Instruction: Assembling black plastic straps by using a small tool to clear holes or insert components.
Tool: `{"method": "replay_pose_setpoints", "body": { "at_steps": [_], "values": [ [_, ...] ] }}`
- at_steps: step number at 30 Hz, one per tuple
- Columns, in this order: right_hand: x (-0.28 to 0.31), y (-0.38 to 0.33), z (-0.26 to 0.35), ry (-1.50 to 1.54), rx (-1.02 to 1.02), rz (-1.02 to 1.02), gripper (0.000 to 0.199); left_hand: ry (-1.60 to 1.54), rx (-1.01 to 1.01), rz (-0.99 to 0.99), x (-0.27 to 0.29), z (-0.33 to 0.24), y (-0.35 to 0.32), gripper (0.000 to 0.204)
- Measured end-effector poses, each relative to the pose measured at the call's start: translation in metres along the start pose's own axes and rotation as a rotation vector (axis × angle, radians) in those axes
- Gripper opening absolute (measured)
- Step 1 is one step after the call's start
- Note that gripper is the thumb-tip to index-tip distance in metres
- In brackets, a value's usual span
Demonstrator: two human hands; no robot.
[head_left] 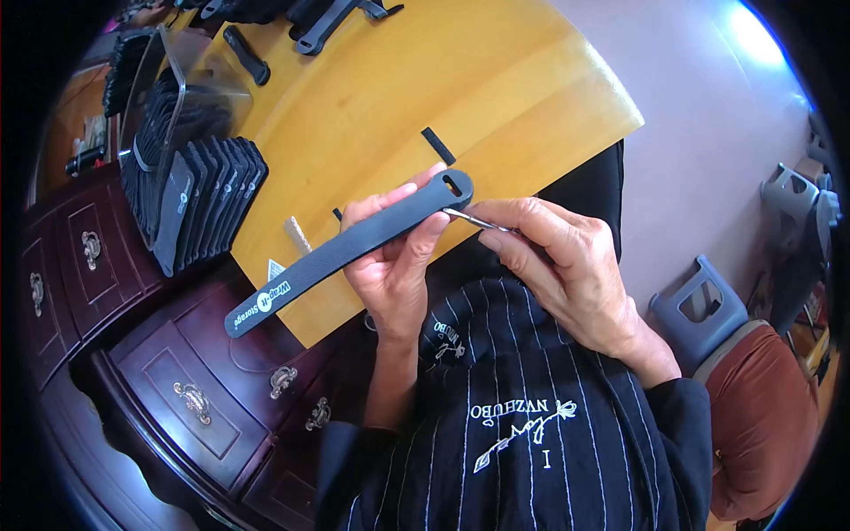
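Note:
My left hand [390,283] is closed around a long dark grey strap [341,248] with a rounded, slotted end and white printing near its other end. The strap slants from lower left to upper right above the table's near edge. Between the thumb and forefinger of my right hand [571,265] is a slim metal tool [478,220], perhaps tweezers; my fingers cover much of it. Its tip meets the strap's lower edge, just below the slot and beside my left thumb.
Bundled dark straps [208,203] stand at the left near a clear plastic bin [181,84]. On the yellow wooden table [531,75] lie a short black strip [438,146], a pale strip [297,235] and more straps [326,26]. Dark drawers [195,354] are below; a grey stool [699,310] stands right.

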State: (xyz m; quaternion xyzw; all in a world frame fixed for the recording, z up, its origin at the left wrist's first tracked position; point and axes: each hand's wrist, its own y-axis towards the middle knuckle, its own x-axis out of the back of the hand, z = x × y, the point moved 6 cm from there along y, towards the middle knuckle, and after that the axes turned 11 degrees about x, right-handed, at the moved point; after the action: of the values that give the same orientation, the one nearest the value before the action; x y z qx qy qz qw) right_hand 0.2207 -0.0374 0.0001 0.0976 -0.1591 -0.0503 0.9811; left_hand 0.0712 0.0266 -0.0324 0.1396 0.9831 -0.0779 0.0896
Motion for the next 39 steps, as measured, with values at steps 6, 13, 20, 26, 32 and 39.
{"method": "replay_pose_setpoints", "body": {
  "at_steps": [6, 13, 20, 26, 32, 39],
  "values": [
    [-0.0002, 0.0012, -0.0047, 0.057, -0.032, -0.012, 0.019, -0.034, -0.003, 0.011, -0.0008, 0.004, 0.0025, 0.031],
    [-0.0025, 0.0002, -0.0065, 0.021, 0.011, 0.0, 0.021, -0.024, 0.018, -0.006, 0.0021, 0.0037, 0.0012, 0.032],
    [-0.0004, 0.0004, -0.0063, 0.109, -0.045, -0.014, 0.021, -0.095, 0.044, -0.003, 0.0001, 0.0051, 0.0019, 0.031],
    [0.0006, 0.0025, -0.0062, 0.069, -0.049, 0.008, 0.02, -0.084, 0.027, 0.016, -0.0006, 0.0057, 0.0032, 0.032],
    [-0.0023, 0.0012, -0.0078, 0.038, -0.027, 0.023, 0.022, 0.013, -0.077, 0.048, 0.0022, 0.0047, 0.0003, 0.033],
    [-0.0022, 0.0032, -0.0026, 0.054, -0.051, 0.064, 0.024, -0.006, -0.079, 0.041, 0.0033, -0.0012, 0.0023, 0.034]
  ]
}}
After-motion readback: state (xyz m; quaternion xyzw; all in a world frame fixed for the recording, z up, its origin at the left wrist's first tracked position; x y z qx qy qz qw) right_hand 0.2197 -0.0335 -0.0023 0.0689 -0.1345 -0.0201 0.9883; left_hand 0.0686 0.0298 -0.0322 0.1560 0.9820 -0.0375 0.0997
